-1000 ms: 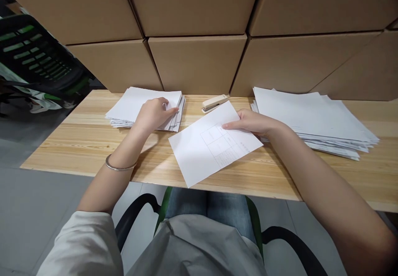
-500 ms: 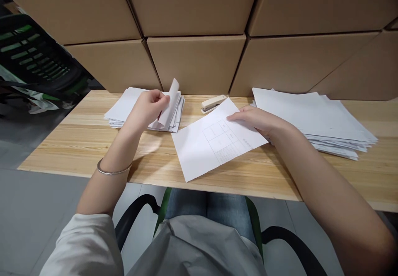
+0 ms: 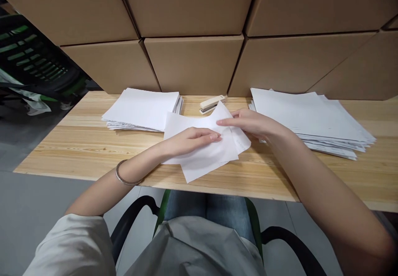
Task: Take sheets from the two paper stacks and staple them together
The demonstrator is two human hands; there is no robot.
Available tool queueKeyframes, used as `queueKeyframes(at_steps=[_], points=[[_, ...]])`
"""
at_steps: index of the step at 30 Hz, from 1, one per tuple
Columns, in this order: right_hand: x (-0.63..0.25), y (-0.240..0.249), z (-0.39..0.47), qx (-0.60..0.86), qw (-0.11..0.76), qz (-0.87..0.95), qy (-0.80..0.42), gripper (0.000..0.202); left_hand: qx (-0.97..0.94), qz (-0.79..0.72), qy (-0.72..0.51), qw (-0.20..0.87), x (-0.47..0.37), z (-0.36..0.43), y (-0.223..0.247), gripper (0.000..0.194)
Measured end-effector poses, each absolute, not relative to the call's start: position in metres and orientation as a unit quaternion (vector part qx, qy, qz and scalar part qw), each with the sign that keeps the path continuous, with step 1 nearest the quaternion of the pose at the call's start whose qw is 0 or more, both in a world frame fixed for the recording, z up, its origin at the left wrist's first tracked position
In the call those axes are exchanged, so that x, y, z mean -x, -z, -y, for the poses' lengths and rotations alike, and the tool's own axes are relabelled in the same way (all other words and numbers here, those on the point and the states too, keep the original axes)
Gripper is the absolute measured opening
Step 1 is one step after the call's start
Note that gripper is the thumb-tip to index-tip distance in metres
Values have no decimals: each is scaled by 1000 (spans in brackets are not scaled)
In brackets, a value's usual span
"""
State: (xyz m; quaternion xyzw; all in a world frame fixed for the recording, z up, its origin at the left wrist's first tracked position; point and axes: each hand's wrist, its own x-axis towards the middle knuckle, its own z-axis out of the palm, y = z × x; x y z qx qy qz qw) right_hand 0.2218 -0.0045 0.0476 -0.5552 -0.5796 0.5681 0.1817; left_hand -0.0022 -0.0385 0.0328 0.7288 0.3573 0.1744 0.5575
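My left hand [image 3: 189, 141] lies across an upper white rectangular paper sheet [image 3: 214, 153], palm down, fingers stretched out nearly together with the thumb alongside; I cannot tell whether any of the paper is pinched between them. My right hand [image 3: 248, 122] is clamped on a lower white paper sheet [image 3: 194, 173], thumb on top near its far right corner, the other fingers tucked behind.

The upper sheet sits directly beneath my left palm and overlaps most of the lower one, whose near corner sticks out toward me. Both are over the pale wood-grain worktop [image 3: 77, 147], between two stacks of white paper. The left stack [image 3: 143, 108] is just beyond my left forearm, close to the upper sheet's left edge; the right stack [image 3: 314, 112], with more ragged edges, spreads beyond my right forearm.

Counting what I see: two sheets under my hands, two stacks whose layers I cannot number, and one cream-coloured stapler [image 3: 212, 103] just past the lower sheet's far corner. At least six brown cardboard boxes [image 3: 192, 66] rise in two rows behind. One silvery metal bracelet [image 3: 119, 175] circles my left forearm.
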Motion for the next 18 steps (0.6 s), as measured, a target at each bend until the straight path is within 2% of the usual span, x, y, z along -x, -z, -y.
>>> queueKeyframes(at_steps=[2,5,7,9,13,15,18], points=[[-227,-52,6,590,144,612,-507,15,-757,-354,-183,518,5,37,-29,39],[-243,-62,7,594,151,624,-485,14,-779,-361,-326,396,12,30,-24,36],[-259,-68,7,580,204,617,-491,18,-758,-373,-475,244,21,22,-20,36],[-274,-72,5,564,280,606,-486,23,-720,-370,-566,156,32,11,-18,48],[-286,-67,-1,505,416,589,-475,24,-694,-361,-604,151,49,-8,-17,67],[-285,-62,-4,474,439,591,-484,23,-688,-361,-603,182,51,-12,-17,63],[-278,-59,-3,467,407,610,-494,20,-674,-364,-597,239,48,-14,-16,49]])
